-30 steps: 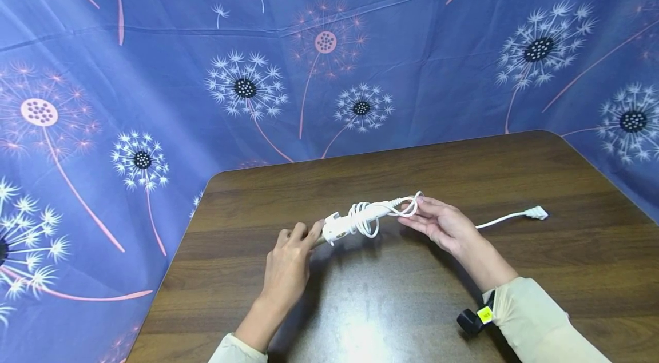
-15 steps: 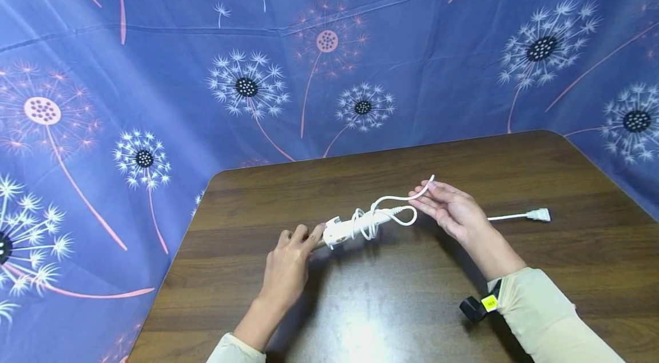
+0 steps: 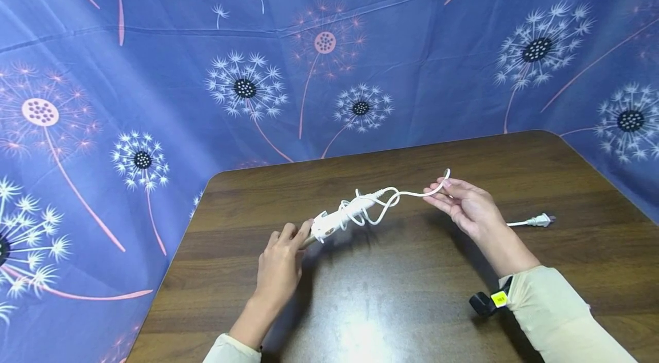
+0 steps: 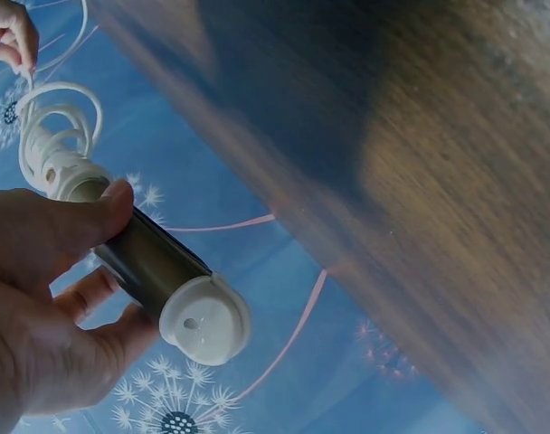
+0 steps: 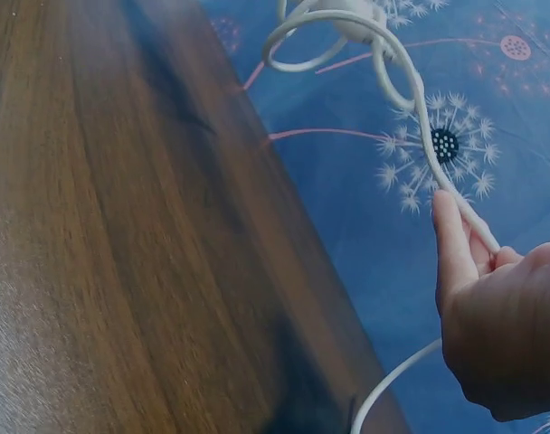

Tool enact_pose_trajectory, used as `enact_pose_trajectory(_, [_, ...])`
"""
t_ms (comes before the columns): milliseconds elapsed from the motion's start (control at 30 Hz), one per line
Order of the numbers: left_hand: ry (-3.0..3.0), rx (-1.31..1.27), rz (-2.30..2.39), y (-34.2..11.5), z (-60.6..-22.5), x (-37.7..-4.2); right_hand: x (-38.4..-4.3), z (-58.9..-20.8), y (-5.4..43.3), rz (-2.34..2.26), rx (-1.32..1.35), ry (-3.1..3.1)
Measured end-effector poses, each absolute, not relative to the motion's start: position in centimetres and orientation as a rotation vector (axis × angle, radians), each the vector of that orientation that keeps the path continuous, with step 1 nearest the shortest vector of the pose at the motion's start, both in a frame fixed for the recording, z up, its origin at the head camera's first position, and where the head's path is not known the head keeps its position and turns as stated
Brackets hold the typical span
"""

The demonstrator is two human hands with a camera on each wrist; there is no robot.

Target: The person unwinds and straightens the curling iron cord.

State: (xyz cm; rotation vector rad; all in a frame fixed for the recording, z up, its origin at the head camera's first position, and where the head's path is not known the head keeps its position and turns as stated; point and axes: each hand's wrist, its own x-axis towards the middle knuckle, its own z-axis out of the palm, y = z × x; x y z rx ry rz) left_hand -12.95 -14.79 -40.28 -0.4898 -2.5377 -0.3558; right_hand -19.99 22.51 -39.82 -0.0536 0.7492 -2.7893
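Note:
My left hand (image 3: 280, 263) grips a curling iron (image 3: 329, 227) by its brown-gold barrel (image 4: 153, 258), thumb on one side and fingers on the other in the left wrist view. A white cap (image 4: 207, 321) closes the barrel's end. The white handle points up and right, with loose loops of its white power cord (image 3: 407, 194) around it. Between thumb and fingertips, my right hand (image 3: 471, 206) pinches the cord a short way past the handle. Beyond that hand the cord runs on to a two-prong plug (image 3: 540, 220) over the table's right part.
A dark wood-grain table (image 3: 247, 203) lies beneath both hands, its far edge against a blue dandelion-print cloth (image 3: 412, 66). A black wrist strap with a yellow tag (image 3: 499, 298) sits at the right sleeve.
My right hand has moved right and a little up, drawing a length of cord off the handle, so the loops are looser. The curling iron has shifted slightly left and its handle tilts up more.

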Motion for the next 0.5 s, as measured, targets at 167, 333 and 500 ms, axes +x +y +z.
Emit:
enact_pose_trajectory(167, [-2.518, -0.498, -0.405, -15.1, -40.2, -13.0, -20.3, -40.0, 23.0, -2.795, 0.008, 0.778])
enact_pose_trajectory(333, [-2.486, -0.529, -0.437, -15.5, -40.3, -13.0, -20.7, -40.3, 23.5, -2.793, 0.067, 0.768])
enact_pose_trajectory(500, [-2.463, -0.598, -0.448, -15.8, -40.3, -13.0, -21.1, -40.3, 23.8, -2.820, 0.114, 0.713])
